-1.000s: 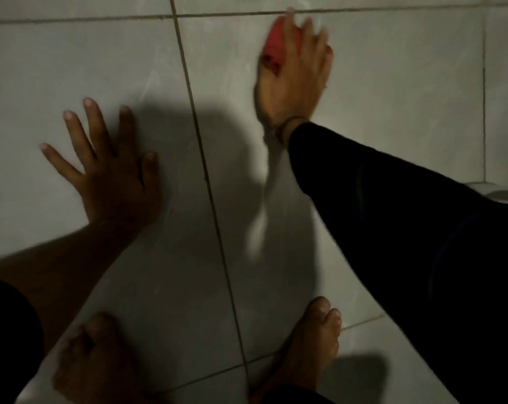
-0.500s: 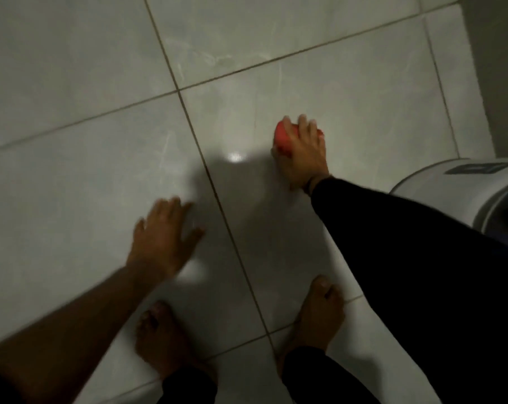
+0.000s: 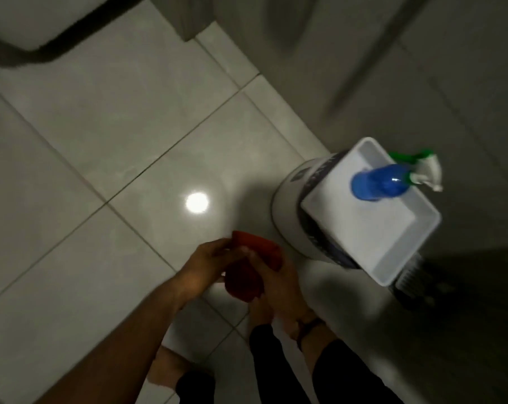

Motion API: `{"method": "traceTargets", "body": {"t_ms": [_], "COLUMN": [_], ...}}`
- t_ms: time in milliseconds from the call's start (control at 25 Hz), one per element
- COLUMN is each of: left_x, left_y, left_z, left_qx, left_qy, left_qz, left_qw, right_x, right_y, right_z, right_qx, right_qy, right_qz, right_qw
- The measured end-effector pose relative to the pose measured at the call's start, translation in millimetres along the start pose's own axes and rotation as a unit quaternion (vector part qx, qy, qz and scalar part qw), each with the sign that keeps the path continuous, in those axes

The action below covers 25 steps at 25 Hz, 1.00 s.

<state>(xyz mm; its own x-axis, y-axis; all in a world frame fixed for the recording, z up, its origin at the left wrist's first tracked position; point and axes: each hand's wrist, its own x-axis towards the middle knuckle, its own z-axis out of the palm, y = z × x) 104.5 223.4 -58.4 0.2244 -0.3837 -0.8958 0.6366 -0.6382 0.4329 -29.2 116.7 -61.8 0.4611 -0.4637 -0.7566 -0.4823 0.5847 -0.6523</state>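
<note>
A red cloth point(image 3: 244, 272) hangs in the air above the pale tiled floor point(image 3: 101, 141), held between both hands. My left hand point(image 3: 206, 266) grips its left side with curled fingers. My right hand point(image 3: 279, 281) grips its right side, with a dark band on the wrist and a black sleeve behind it. The lower part of the cloth droops between the palms. The picture is blurred.
A white tray point(image 3: 404, 258) sits on a round white bucket point(image 3: 285, 205) at the right, with a blue spray bottle point(image 3: 384, 182) lying across its far corner. A wall rises behind it. A white fixture point(image 3: 28, 21) is at top left. My bare feet show below.
My right hand lifted the red cloth off the floor tile and my left hand left the floor and joined it. The view swung right and rose, bringing the bucket and tray in.
</note>
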Motion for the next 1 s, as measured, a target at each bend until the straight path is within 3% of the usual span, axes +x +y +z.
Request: {"method": "traceTargets", "body": {"t_ms": [160,280,480,560,760,1000], "left_x": [-12.8,4.8,58.0,78.7,126.7,120.2], "left_y": [70.6,113.5,142.9,139.4,125.4,118.6], "left_z": [92.8,162.4,230.3,235.2,239.7,247.0], "left_qx": [0.201,0.280,0.435,0.450,0.477,0.503], "left_qy": [-0.098,-0.069,0.036,0.076,0.116,0.164], "left_qz": [0.090,0.132,0.148,0.145,0.138,0.185], "left_qw": [0.971,0.948,0.888,0.878,0.860,0.828], "right_x": [-33.7,-13.7,59.8,84.8,135.0,132.4], "right_y": [-57.1,-82.9,-88.4,-88.1,-79.3,-70.3], "right_z": [-84.2,-131.0,-177.2,-189.8,-214.4,-206.9], "right_qx": [0.137,0.157,0.084,0.057,-0.142,-0.199], "right_qy": [0.150,0.224,0.281,0.281,0.256,0.322], "right_qz": [0.078,0.098,0.118,0.121,0.161,0.127], "right_qw": [0.976,0.957,0.949,0.951,0.942,0.917]}}
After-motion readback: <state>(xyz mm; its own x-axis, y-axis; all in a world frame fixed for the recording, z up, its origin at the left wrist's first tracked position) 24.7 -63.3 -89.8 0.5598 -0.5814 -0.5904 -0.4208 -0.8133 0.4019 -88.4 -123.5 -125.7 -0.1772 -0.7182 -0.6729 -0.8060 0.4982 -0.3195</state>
